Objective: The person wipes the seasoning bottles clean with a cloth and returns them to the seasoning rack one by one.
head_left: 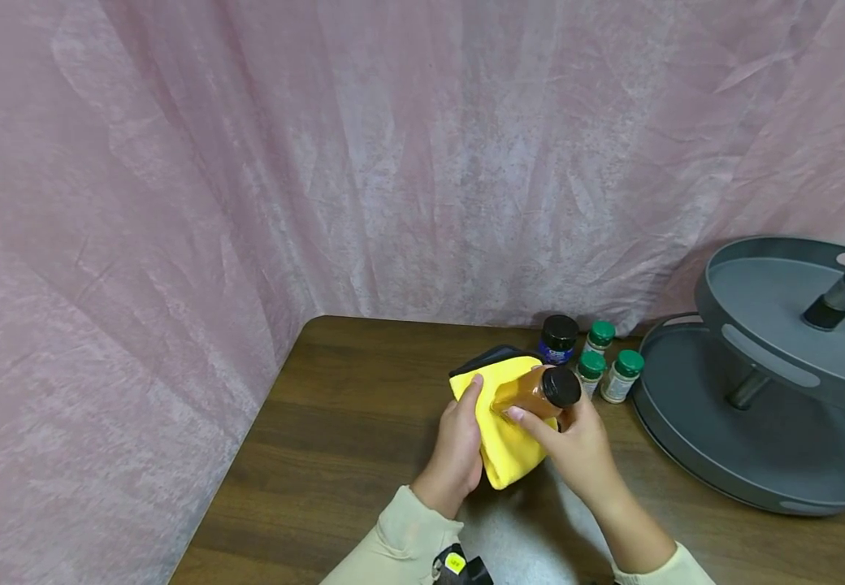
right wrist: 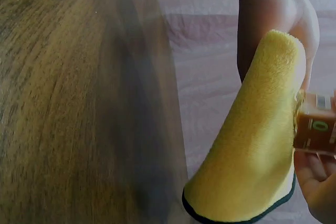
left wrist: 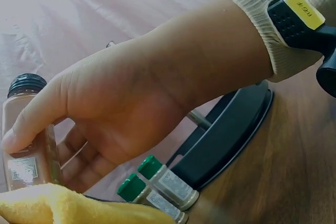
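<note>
**Spice jar (head_left: 525, 394) held against yellow cloth (head_left: 508, 451)**

Right of centre in the head view, the jar is gripped by the fingers of the right hand (head_left: 582, 445), the nearer one. Its long axis is laid across the frame, black cap (head_left: 562, 387) to the right, base to the left and touching the cloth. The cloth is clamped between the left hand's (head_left: 459, 443) thumb and fingers, left of the jar.

I make out a green 0 on the brown bottle (right wrist: 312, 137), an R on the yellow sticker (left wrist: 305, 11); other print blurs.
</note>
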Demonstrator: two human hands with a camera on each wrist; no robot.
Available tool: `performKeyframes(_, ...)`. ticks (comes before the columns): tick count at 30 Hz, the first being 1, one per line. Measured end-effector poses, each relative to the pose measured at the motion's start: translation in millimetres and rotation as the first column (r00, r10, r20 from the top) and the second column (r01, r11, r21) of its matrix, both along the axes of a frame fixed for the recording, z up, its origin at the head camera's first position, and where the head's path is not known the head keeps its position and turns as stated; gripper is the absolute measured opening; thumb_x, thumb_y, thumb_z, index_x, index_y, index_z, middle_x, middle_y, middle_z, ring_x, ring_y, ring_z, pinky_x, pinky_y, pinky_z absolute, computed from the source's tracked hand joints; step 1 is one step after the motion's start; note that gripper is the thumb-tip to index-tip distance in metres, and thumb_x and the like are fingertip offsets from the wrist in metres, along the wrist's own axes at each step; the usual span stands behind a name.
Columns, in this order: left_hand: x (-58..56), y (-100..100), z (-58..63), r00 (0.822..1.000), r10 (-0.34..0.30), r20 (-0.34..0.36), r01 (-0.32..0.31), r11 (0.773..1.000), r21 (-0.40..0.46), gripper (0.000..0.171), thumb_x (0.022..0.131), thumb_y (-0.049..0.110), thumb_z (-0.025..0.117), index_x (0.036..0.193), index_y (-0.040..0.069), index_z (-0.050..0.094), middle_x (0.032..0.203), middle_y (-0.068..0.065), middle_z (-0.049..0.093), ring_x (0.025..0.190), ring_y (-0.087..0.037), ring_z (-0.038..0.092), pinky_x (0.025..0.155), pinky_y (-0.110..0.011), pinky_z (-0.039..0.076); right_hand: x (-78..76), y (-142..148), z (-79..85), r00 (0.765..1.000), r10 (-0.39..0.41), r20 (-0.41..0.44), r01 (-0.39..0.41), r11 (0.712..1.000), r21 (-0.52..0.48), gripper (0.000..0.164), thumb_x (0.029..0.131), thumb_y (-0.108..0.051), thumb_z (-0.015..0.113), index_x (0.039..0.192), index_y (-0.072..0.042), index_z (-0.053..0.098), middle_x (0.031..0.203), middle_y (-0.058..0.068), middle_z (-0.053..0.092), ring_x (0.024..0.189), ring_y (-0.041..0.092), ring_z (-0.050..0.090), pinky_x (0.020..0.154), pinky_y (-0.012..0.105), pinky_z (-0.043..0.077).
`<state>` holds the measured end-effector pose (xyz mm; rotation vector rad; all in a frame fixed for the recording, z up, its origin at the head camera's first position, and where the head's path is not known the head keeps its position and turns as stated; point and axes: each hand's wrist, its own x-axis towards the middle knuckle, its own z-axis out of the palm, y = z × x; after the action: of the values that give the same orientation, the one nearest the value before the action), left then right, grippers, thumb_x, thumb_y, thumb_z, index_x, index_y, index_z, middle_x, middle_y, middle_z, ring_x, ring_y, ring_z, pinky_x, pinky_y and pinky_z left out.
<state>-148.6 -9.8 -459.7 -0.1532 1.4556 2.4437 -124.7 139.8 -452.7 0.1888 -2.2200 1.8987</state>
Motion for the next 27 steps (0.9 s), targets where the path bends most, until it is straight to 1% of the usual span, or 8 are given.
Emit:
performKeyframes(4, -1.2, 0, 1.4, 1.000, 0.019, 0.007, -0.019, 1.000, 0.018, 0.051, 0.104, 0.048, 0.047, 0.133, 0.007, 0.054, 0.123, -0.007, 0.065, 0.108, -0.016, 0.066, 0.092, -0.032, 0.055, -0.7, 2, -2.0, 0.998, 0.060, -0.007, -0.060, 0.998, 0.012, 0.064, 0.087, -0.009, 0.079, 0.142, -0.007, 0.047, 0.142, 0.008, 0.054, 0.128, 0.005, 0.052, 0.104, 0.010, 0.040)
performKeyframes(6, -1.5, 0, 1.5, 1.000, 0.021, 0.007, -0.021, 1.000, 0.019, 0.051, 0.104, 0.048, 0.047, 0.133, 0.007, 0.054, 0.124, -0.007, 0.065, 0.108, -0.016, 0.066, 0.093, -0.032, 0.055, -1.6, 4, -2.7, 0.997, 0.070, -0.015, -0.070, 0.997, 0.018, 0.063, 0.087, -0.008, 0.079, 0.142, -0.006, 0.047, 0.141, 0.009, 0.054, 0.128, 0.005, 0.052, 0.104, 0.010, 0.040)
performKeyframes(10, -1.7, 0, 0.3, 1.000, 0.016, 0.001, -0.016, 1.000, 0.011, 0.053, 0.103, 0.049, 0.047, 0.134, 0.006, 0.053, 0.126, -0.009, 0.065, 0.110, -0.016, 0.066, 0.095, -0.033, 0.055, -3.0, 9, -1.8, 0.997, 0.074, -0.019, -0.073, 0.994, 0.082, 0.064, 0.088, -0.012, 0.079, 0.143, -0.009, 0.047, 0.141, 0.009, 0.054, 0.127, 0.005, 0.053, 0.103, 0.011, 0.041)
performKeyframes(15, -2.6, 0, -1.5, 1.000, -0.002, 0.003, 0.002, 1.000, -0.001, 0.054, 0.103, 0.051, 0.048, 0.137, 0.008, 0.051, 0.130, -0.010, 0.063, 0.114, -0.017, 0.066, 0.098, -0.035, 0.055, -4.2, 16, 1.2, 0.998, 0.066, 0.006, -0.066, 0.979, 0.195, 0.065, 0.089, -0.023, 0.079, 0.145, -0.014, 0.046, 0.141, 0.005, 0.054, 0.124, 0.009, 0.054, 0.100, 0.017, 0.045)
performKeyframes(22, -3.6, -1, -2.6, 1.000, 0.001, 0.008, -0.001, 1.000, -0.005, 0.057, 0.101, 0.052, 0.051, 0.138, 0.009, 0.049, 0.132, -0.010, 0.063, 0.115, -0.019, 0.066, 0.098, -0.037, 0.055, -5.5, 21, 2.8, 1.000, 0.028, 0.010, -0.030, 0.970, 0.241, 0.067, 0.089, -0.026, 0.079, 0.146, -0.016, 0.045, 0.141, 0.003, 0.052, 0.121, 0.012, 0.055, 0.098, 0.019, 0.045)
performKeyframes(27, -4.8, -3, -3.8, 1.000, 0.010, -0.005, -0.010, 1.000, -0.013, 0.056, 0.100, 0.051, 0.055, 0.137, 0.009, 0.049, 0.131, -0.010, 0.064, 0.113, -0.019, 0.067, 0.095, -0.036, 0.056, -4.6, 19, 3.2, 1.000, 0.004, -0.027, 0.004, 0.957, 0.289, 0.066, 0.088, -0.027, 0.080, 0.144, -0.015, 0.047, 0.136, 0.000, 0.054, 0.119, 0.009, 0.053, 0.096, 0.023, 0.046)
